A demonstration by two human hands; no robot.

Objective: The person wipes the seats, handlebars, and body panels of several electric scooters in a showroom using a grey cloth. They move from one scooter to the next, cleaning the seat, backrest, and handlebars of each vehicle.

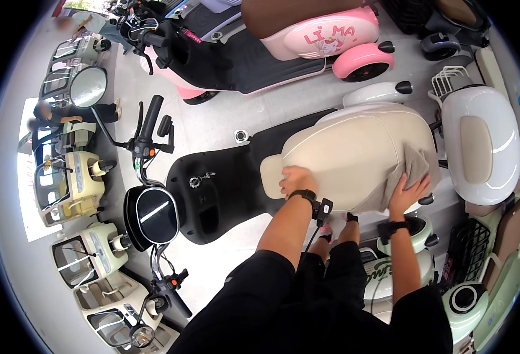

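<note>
Before me is an electric scooter with a beige padded seat with pale piping. At the seat's front end, by a small beige front pad, my left hand rests with its fingers curled over the edge. A grey-brown cloth lies crumpled across the seat's rear near side. My right hand presses on it with spread fingers. A black footboard runs forward to the black front panel, where keys hang at the ignition.
A white top box with a beige pad sits behind the seat. Handlebars with mirrors stand at the left. A pink scooter is parked beyond. Several small enclosed vehicles line the left. Other people are farther off.
</note>
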